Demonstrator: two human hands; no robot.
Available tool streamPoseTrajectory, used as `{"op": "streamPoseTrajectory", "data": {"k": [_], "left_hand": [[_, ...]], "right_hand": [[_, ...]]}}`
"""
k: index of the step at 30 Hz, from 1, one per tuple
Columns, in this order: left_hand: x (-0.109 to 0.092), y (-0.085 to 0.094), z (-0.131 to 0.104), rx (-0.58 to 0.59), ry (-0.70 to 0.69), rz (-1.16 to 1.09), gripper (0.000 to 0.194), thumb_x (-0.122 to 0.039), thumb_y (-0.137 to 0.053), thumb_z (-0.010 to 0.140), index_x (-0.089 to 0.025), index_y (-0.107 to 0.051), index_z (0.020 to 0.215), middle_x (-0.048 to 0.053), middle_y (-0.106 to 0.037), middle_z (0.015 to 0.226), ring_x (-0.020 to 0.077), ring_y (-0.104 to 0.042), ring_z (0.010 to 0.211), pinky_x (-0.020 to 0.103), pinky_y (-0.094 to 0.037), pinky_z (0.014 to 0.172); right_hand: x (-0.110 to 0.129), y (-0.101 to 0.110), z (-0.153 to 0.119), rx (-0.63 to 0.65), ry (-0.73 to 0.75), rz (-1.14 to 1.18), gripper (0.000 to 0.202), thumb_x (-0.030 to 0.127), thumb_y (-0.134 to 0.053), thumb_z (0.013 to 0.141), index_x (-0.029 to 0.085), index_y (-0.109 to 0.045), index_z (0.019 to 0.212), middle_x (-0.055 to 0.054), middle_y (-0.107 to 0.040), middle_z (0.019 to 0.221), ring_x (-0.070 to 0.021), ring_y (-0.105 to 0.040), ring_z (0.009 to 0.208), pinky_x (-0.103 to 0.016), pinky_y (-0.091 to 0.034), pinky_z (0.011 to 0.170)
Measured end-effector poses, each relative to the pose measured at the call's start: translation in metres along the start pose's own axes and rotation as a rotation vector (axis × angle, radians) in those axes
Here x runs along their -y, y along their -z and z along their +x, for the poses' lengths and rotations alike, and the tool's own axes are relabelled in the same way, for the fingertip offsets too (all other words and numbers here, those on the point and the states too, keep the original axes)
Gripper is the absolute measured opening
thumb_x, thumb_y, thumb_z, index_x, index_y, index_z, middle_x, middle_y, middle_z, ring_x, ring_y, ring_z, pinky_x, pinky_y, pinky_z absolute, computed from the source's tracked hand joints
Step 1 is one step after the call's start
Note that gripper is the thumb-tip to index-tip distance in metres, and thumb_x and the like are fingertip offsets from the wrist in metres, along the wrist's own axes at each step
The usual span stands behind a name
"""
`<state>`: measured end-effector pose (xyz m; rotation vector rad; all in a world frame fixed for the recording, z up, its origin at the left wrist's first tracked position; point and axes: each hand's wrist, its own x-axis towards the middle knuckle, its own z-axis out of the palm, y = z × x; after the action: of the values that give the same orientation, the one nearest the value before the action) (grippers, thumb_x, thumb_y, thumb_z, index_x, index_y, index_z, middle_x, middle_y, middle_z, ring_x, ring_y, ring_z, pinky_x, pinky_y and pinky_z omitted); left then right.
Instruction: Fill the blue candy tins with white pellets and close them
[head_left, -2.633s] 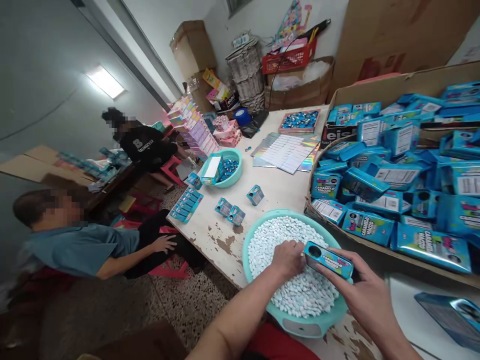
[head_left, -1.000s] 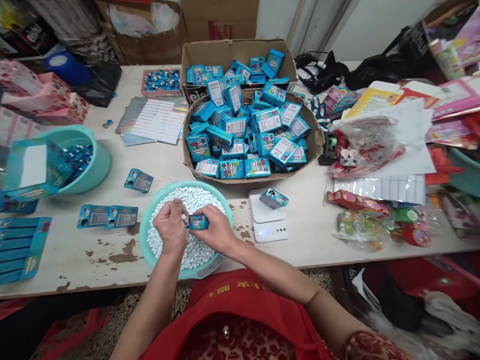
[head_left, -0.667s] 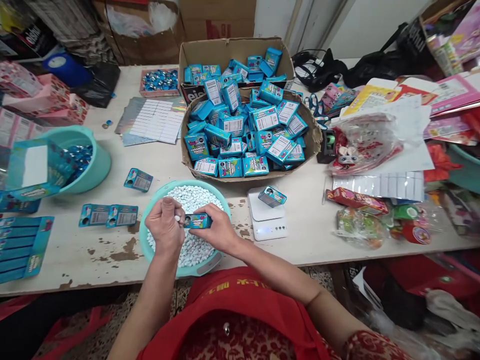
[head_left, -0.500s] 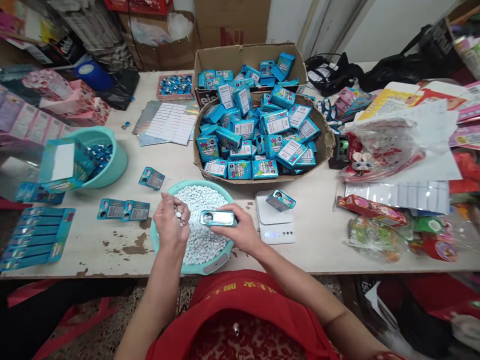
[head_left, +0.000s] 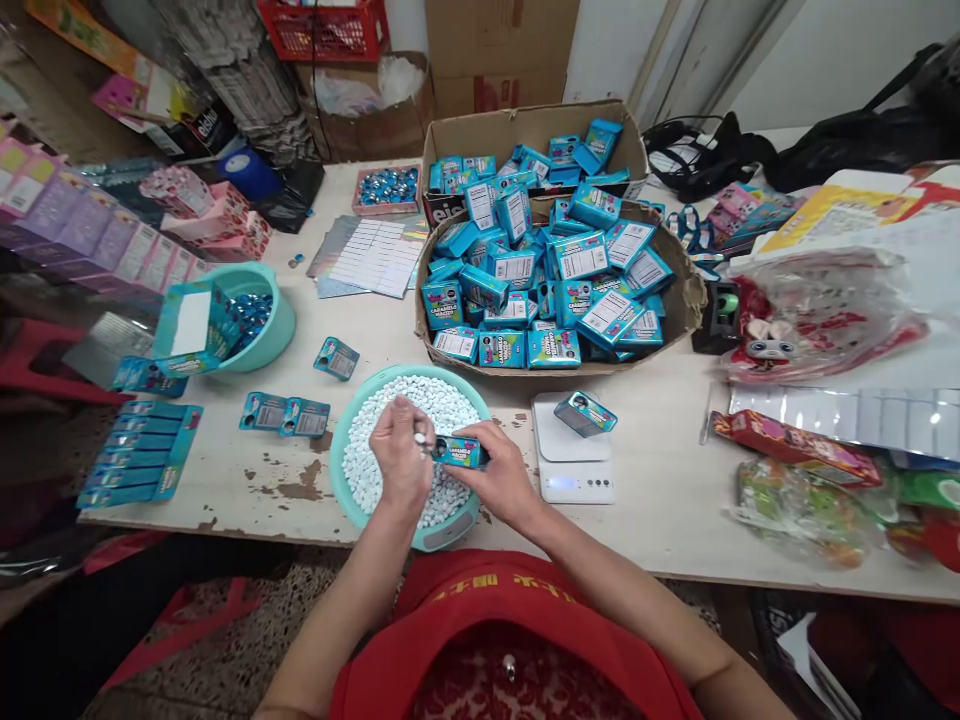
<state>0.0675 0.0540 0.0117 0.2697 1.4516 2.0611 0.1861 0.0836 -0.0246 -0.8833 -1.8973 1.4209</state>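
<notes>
Both hands meet over the teal basin [head_left: 346, 470] of white candies [head_left: 450, 400], loading a small blue box [head_left: 459, 452].

Right hand [head_left: 499, 478] grips the box from the side, held level above the basin; left hand [head_left: 401, 458] is curled, fingertips pinching candies at the box's left end. Just right: white scale [head_left: 574, 470] with another box [head_left: 585, 413] on it. Beyond: cardboard tray [head_left: 686, 305] heaped with blue boxes [head_left: 547, 270].

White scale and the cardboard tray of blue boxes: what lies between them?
Only bare tabletop separates the white scale from the cardboard tray, as the head view shows.
</notes>
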Motion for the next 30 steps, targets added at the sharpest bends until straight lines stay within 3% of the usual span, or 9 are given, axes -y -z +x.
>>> {"op": "streamPoseTrajectory", "data": {"k": [4,10,17,22,26,30], "left_hand": [[0.007,-0.003,0.0,-0.038,-0.084,0.037,0.041,-0.046,-0.065,0.077,-0.016,-0.046,0.058,-0.004,-0.043,0.05,0.0078,-0.047,0.044,0.02,-0.039,0.044],[0.007,-0.001,0.011,-0.032,-0.021,0.039,0.044,-0.049,-0.065,0.075,-0.015,-0.044,0.057,-0.006,-0.038,0.049,0.0039,-0.036,0.038,0.017,-0.025,0.036],[0.013,-0.009,0.012,0.058,0.022,0.105,0.044,-0.049,-0.067,0.074,-0.015,-0.046,0.056,-0.006,-0.038,0.046,0.0047,-0.038,0.036,0.017,-0.027,0.035],[0.016,-0.014,0.012,0.042,0.0,0.092,0.046,-0.048,-0.072,0.069,-0.014,-0.046,0.054,-0.006,-0.036,0.045,0.0033,-0.033,0.035,0.016,-0.024,0.032],[-0.003,-0.005,0.024,0.112,0.166,-0.023,0.042,-0.046,-0.067,0.075,-0.014,-0.047,0.056,-0.007,-0.033,0.044,0.0027,-0.028,0.033,0.015,-0.019,0.031],[-0.01,0.028,0.044,0.14,0.522,-0.157,0.038,-0.04,-0.04,0.094,-0.016,-0.053,0.068,-0.007,-0.029,0.043,0.0043,-0.025,0.03,0.014,-0.015,0.029]], "right_hand": [[0.001,-0.012,0.005,0.003,0.006,-0.019,0.031,0.018,-0.075,0.066,0.022,-0.062,0.093,-0.003,-0.06,0.09,-0.0217,-0.057,0.09,-0.034,-0.046,0.078],[-0.003,-0.01,0.008,-0.02,-0.01,-0.019,0.033,0.018,-0.075,0.065,0.022,-0.062,0.094,-0.003,-0.06,0.092,-0.0211,-0.058,0.091,-0.033,-0.046,0.08],[-0.007,-0.007,0.009,-0.04,-0.051,-0.002,0.034,0.016,-0.077,0.062,0.022,-0.062,0.093,-0.002,-0.06,0.091,-0.0203,-0.058,0.09,-0.032,-0.047,0.079],[-0.008,-0.007,0.012,-0.053,-0.077,0.002,0.037,0.014,-0.078,0.06,0.021,-0.063,0.093,-0.002,-0.06,0.091,-0.0206,-0.058,0.09,-0.032,-0.047,0.079],[-0.009,-0.001,0.01,-0.063,-0.07,0.037,0.036,0.02,-0.079,0.061,0.022,-0.064,0.093,-0.003,-0.061,0.092,-0.0201,-0.058,0.091,-0.033,-0.047,0.08],[-0.011,0.013,-0.006,-0.076,-0.041,0.117,0.035,0.028,-0.08,0.062,0.023,-0.064,0.093,-0.002,-0.062,0.091,-0.0189,-0.059,0.089,-0.033,-0.048,0.081]]}}
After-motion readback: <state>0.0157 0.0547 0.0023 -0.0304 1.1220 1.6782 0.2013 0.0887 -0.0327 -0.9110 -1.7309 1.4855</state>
